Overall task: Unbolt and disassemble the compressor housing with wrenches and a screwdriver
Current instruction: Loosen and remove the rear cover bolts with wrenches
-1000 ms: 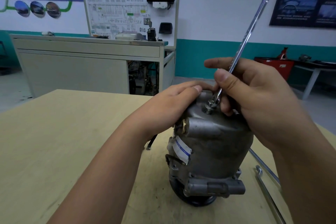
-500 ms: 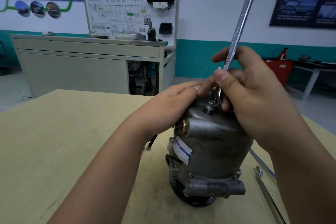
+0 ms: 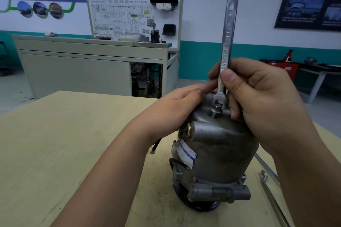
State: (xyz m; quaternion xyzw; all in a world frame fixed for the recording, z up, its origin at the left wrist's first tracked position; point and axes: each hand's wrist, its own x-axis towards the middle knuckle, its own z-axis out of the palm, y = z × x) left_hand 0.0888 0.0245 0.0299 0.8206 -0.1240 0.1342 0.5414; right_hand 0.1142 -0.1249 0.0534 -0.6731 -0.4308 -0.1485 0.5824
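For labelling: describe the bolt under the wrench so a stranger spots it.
On the pale wooden table stands a grey metal compressor housing. On its top sits a silver hex bolt. Unlike the brass fitting lower down, the upright chrome wrench engages it.

Dull grey compressor housing (image 3: 225, 149) with a blue-striped white label (image 3: 185, 153) and a brass-gold fitting (image 3: 189, 130). Above it, a bright silver wrench (image 3: 228, 24). Beneath it, a pale tan table (image 3: 64, 143). Behind it, a teal-banded white wall (image 3: 203, 24).

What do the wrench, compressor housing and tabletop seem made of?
Wrench: polished chrome-plated steel, mirror-bright, stamped CHROME. Compressor housing: probably cast aluminium, dull grey, rough, grimy. Tabletop: pale wood or laminate, matte, scuffed.
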